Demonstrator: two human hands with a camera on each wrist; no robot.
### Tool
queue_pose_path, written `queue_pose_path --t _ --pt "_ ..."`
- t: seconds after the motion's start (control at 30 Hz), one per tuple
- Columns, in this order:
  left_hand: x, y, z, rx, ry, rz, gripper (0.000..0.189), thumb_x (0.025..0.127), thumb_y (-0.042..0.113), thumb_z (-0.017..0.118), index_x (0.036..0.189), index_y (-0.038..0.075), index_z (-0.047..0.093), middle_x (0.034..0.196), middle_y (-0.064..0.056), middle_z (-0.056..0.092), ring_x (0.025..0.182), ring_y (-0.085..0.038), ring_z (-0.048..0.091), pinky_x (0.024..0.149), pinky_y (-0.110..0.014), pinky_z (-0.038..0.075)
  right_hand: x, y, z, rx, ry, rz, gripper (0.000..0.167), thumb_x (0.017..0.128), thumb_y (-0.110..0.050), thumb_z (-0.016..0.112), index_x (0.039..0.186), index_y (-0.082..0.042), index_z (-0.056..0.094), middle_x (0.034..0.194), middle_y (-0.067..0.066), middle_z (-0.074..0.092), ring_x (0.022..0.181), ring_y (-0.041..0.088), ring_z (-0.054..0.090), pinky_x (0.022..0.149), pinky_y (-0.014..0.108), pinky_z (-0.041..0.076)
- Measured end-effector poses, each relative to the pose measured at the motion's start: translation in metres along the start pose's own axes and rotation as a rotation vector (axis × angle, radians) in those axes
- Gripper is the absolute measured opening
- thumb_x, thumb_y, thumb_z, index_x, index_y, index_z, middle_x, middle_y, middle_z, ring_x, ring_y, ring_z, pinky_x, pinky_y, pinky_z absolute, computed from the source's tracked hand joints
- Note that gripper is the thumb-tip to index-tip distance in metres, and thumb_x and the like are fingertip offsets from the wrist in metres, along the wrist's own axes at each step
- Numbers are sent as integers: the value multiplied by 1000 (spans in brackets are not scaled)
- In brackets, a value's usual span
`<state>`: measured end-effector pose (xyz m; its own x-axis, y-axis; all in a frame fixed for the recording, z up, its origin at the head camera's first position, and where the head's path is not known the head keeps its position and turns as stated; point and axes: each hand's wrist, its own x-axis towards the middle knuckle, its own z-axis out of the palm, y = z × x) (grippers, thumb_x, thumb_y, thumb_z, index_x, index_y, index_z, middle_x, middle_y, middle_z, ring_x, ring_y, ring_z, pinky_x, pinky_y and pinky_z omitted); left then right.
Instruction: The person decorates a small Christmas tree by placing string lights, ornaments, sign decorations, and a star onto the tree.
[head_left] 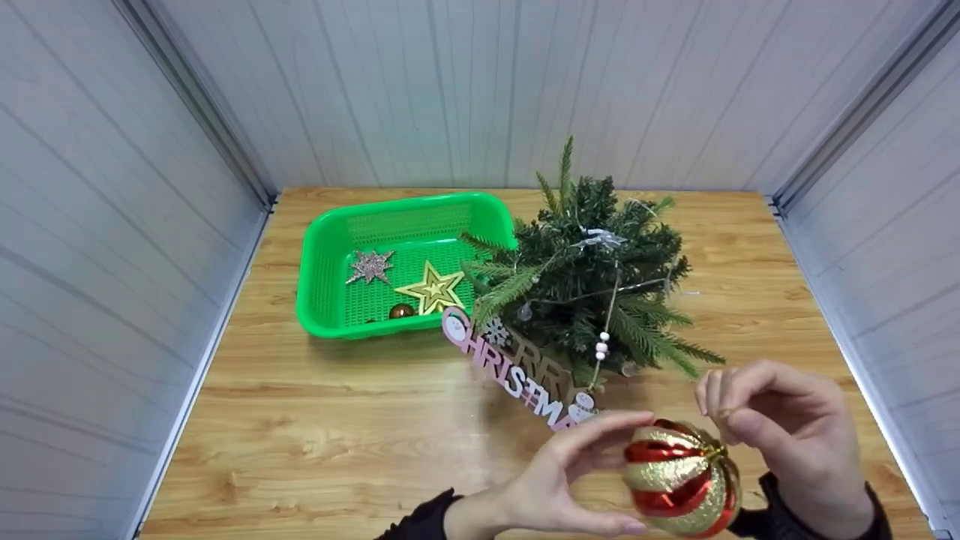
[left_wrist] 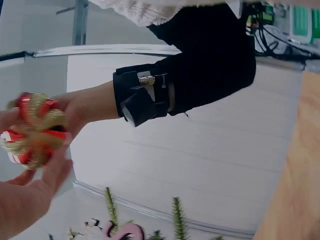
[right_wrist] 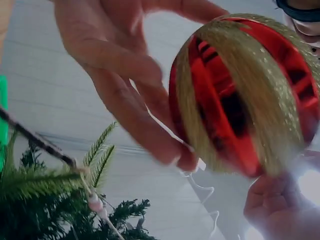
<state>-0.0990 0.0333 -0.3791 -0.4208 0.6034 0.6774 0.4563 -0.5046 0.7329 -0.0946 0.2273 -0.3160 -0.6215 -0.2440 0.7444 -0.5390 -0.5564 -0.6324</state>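
Now both hands are on one thing — a red-and-gold striped bauble (head_left: 675,480), held up off the worktop (head_left: 315,427) near its front edge, towards the front-right corner. The left hand (head_left: 559,480) has it, thumb below and fingers above, curved round one side; the right hand (head_left: 799,427) looks to be pinching the thin gold hanging cord (head_left: 717,451) at its crown, though the strand itself is hard to make out. Good division of labour, I'd say: let the left carry the weight with a light, wide grasp, since that glossy shell looks smooth enough to slip, and leave the right to draw the cord straight, its fingertips well up from the knot. Turning the crown towards the right hand, as it is here, should make that easier. Mind the Merry Christmas sign (head_left: 517,382) — its lower end sits just beyond the left fingers, on the near side of the artificial fir tree (head_left: 649,259), so a careless swing could knock it or snag the beaded string (head_left: 602,346).
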Motion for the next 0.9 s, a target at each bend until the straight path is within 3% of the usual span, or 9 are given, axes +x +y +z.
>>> queue_pose_path --t 0.17,0.3,0.47,0.53,0.63,0.77,0.9 --pt "25 17 -13 412 -4 41 79 64 11 77 127 -9 34 132 -19 36 122 -21 35 100 -33 31 12 -7 -5 -318 -112 106 13 75 19 53 87 16 55 81 17 59 75 21 56 71 24 48" --pt "52 33 -23 547 48 45 59 74 13 70 121 -8 42 120 -15 50 109 -13 49 91 -21 39 26 -10 -13 -513 -179 170 14 76 18 55 89 13 57 84 16 61 79 19 58 74 22 48" --pt "84 38 -36 469 85 -116 33 81 6 62 111 -5 53 100 -13 63 86 -7 60 72 -11 46 40 -10 -27 -618 -198 256 19 76 21 52 90 9 57 81 12 59 75 15 56 70 19 48" --pt "93 38 -40 417 121 -201 28 81 6 62 107 -3 56 92 -11 65 76 -4 61 65 -12 48 47 -9 -31 -668 -199 287 19 77 20 51 89 7 57 79 11 59 73 15 56 67 19 48" --pt "105 36 -45 430 178 -293 27 79 10 65 103 0 59 85 -5 67 67 0 59 60 -13 49 60 -8 -33 -733 -189 308 17 79 18 51 89 6 58 78 9 59 70 15 55 63 18 47" --pt "115 28 -53 489 209 -357 21 79 16 65 95 3 65 81 -1 67 62 3 57 57 -12 48 74 -2 -34 -756 -182 290 13 80 15 52 87 6 59 80 10 60 72 15 56 65 19 48" --pt "117 20 -60 467 219 -399 12 81 12 63 87 3 69 77 1 67 60 1 57 55 -15 49 81 5 -38 -707 -144 274 9 81 14 53 85 9 59 80 11 60 71 15 56 65 19 48"
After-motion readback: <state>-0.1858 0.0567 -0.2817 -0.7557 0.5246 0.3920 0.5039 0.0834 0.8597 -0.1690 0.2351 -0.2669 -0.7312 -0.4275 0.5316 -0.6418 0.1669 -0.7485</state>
